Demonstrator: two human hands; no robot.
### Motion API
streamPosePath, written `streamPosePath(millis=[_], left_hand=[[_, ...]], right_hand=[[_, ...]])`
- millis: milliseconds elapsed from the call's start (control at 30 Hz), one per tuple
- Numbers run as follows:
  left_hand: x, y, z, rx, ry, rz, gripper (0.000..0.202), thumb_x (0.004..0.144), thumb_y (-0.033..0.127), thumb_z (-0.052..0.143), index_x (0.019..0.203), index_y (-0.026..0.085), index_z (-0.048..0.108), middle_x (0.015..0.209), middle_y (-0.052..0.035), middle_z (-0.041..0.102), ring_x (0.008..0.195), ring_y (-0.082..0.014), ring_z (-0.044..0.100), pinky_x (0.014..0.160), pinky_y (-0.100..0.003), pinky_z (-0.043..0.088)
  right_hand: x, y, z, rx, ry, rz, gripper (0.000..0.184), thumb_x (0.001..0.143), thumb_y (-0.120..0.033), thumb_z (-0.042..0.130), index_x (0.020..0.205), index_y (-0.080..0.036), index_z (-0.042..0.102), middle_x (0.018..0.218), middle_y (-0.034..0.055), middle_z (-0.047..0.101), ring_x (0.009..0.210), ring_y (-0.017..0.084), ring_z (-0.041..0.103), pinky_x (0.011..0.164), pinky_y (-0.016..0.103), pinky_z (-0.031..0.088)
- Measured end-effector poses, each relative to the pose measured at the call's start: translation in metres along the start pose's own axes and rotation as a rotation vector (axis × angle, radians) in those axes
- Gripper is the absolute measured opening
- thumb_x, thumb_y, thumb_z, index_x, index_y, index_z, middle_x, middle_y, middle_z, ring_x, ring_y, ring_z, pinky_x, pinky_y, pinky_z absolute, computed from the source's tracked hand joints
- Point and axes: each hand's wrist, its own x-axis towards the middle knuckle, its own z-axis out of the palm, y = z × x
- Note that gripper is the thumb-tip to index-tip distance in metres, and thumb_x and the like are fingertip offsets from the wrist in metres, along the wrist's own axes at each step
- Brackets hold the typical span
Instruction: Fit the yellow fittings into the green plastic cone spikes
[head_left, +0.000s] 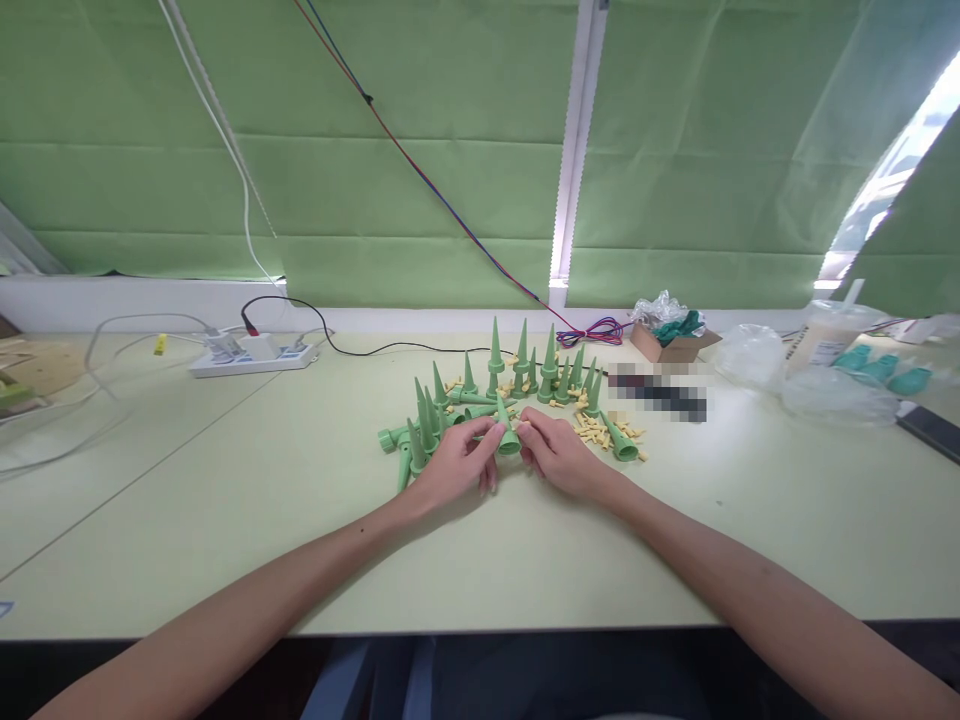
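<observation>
My left hand [461,460] is closed on a green plastic watering spike [508,441], a hollow cone with its open wide end toward me and its tip pointing away. Close against the spike's right side, my right hand [559,453] has its fingers pinched together. A small yellowish bit shows at its fingertips, too small to name surely. More green spikes [495,350] stand upright in a curve behind my hands, while others lie on their sides at the left. Small yellow plastic pieces [592,430] are heaped right of my right hand, beside a lying green spike [621,440].
A white power strip [255,358] with plugs and cables sits at the back left. At the back right are a cardboard box [671,345], a lidded drink cup [825,335], plastic bags and a dark phone [934,430]. The table's front edge [480,632] runs beneath my forearms.
</observation>
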Motion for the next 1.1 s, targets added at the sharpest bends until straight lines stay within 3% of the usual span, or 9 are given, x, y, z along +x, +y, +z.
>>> streamPosePath(millis=[467, 800, 1000, 1100], left_hand=[[-0.001, -0.004, -0.002, 0.121, 0.05, 0.063, 0.028, 0.095, 0.047, 0.052, 0.087, 0.021, 0.051, 0.052, 0.005, 0.053, 0.044, -0.0137, 0.055, 0.046, -0.025, 0.044], [-0.001, -0.003, -0.001, 0.21, 0.058, 0.106, 0.026, 0.092, 0.045, 0.056, 0.088, 0.02, 0.051, 0.056, 0.005, 0.05, 0.046, -0.0131, 0.054, 0.045, -0.023, 0.042], [0.001, -0.012, 0.0, 0.327, 0.09, 0.279, 0.02, 0.092, 0.038, 0.058, 0.096, 0.019, 0.06, 0.093, -0.0048, 0.058, 0.058, -0.0097, 0.053, 0.049, -0.022, 0.045], [0.001, -0.014, -0.001, 0.353, 0.068, 0.331, 0.018, 0.094, 0.034, 0.056, 0.097, 0.018, 0.062, 0.1, -0.0068, 0.057, 0.06, -0.0091, 0.051, 0.05, -0.022, 0.046]], right_hand=[[0.001, 0.002, 0.0, -0.073, -0.009, 0.024, 0.037, 0.106, -0.039, 0.031, 0.073, -0.024, 0.036, 0.055, -0.0046, 0.055, 0.053, 0.015, 0.05, 0.062, 0.029, 0.037], [0.001, 0.002, 0.0, -0.02, 0.027, 0.035, 0.053, 0.106, -0.046, 0.03, 0.062, -0.021, 0.047, 0.051, -0.0026, 0.055, 0.05, 0.013, 0.052, 0.063, 0.028, 0.042], [0.002, 0.0, 0.001, -0.042, 0.001, 0.087, 0.068, 0.106, -0.045, 0.029, 0.046, -0.021, 0.05, 0.043, -0.0002, 0.054, 0.048, 0.013, 0.053, 0.065, 0.026, 0.044], [0.001, -0.002, 0.001, -0.047, -0.014, 0.112, 0.069, 0.106, -0.038, 0.029, 0.042, -0.021, 0.051, 0.041, 0.0, 0.053, 0.045, 0.012, 0.053, 0.065, 0.026, 0.045]])
